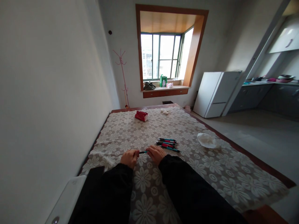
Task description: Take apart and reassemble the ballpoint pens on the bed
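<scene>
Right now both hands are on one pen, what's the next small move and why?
Probably pull the two hands apart along the pen. The left hand and right hand each pinch one end of it, low over the flowered cloth, a grip that suits uncapping or testing it. The other pens lie in a loose pile just beyond the right hand, untouched.

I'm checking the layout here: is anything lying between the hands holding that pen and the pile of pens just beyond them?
Nothing visible does. The left hand and right hand hold a teal pen between them, and only bare floral tablecloth separates them from the pile of pens. The crumpled white tissue lies off to the right, clear of that gap.
</scene>
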A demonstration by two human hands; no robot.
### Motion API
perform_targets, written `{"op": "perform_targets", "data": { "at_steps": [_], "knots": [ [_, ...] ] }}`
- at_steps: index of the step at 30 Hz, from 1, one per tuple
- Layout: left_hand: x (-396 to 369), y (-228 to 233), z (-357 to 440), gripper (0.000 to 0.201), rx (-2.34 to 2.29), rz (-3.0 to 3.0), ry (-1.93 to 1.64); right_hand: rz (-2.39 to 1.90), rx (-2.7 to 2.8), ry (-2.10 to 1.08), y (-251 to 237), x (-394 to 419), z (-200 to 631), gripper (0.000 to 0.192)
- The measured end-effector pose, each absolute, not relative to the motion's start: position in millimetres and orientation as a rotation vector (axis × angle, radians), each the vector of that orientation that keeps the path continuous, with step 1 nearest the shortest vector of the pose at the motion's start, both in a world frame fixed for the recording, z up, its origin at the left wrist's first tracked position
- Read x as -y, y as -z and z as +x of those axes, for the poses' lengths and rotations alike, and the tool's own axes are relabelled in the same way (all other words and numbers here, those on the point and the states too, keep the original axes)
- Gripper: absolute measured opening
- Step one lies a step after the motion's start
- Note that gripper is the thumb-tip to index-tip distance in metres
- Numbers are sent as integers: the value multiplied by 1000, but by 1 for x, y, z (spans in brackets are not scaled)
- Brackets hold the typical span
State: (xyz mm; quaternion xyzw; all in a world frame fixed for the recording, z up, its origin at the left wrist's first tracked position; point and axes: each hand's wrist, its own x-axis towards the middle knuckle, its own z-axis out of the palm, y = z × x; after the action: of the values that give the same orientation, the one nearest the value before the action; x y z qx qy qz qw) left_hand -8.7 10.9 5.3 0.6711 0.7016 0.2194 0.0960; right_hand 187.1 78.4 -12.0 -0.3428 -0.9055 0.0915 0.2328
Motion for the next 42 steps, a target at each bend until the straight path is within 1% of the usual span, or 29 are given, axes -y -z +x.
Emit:
{"op": "perform_targets", "data": {
  "at_steps": [2, 4, 9, 11, 17, 22, 27, 31, 33, 38, 42],
  "knots": [
    [-11, -5, -8, 44, -2104, 2008, -587, -954, 2497, -212, 12, -79, 187, 15],
    [-11, -5, -8, 46, -2127, 1997, -557, -961, 2495, -211, 13, -81, 187, 9],
    [-13, -1, -11, 57, -2170, 1876, -564, -1037, 2458, -274, 18, -86, 189, 17],
    [-14, 1, -13, 55, -2167, 1862, -598, -1073, 2443, -260, 19, -86, 189, 17],
    [-18, 8, -18, 29, -2170, 1769, -818, -1275, 2310, -213, 15, -82, 190, 10],
    [-20, 8, -21, 22, -2201, 1636, -960, -1359, 2248, -253, 11, -81, 192, 18],
    [-19, 6, -22, 20, -2155, 1615, -1072, -1298, 2302, -200, 15, -83, 192, 12],
    [-20, 6, -20, 20, -2087, 1660, -1080, -1173, 2292, -255, 14, -83, 192, 29],
    [-20, 7, -19, 22, -2001, 1698, -1087, -1087, 2279, -276, 12, -82, 192, 32],
    [-20, 8, -15, 28, -1850, 1747, -1061, -969, 2333, -293, 14, -84, 191, 9],
    [-18, 4, -13, 26, -1861, 1724, -1056, -1086, 2322, -275, 16, -88, 192, 10]
  ]
}}
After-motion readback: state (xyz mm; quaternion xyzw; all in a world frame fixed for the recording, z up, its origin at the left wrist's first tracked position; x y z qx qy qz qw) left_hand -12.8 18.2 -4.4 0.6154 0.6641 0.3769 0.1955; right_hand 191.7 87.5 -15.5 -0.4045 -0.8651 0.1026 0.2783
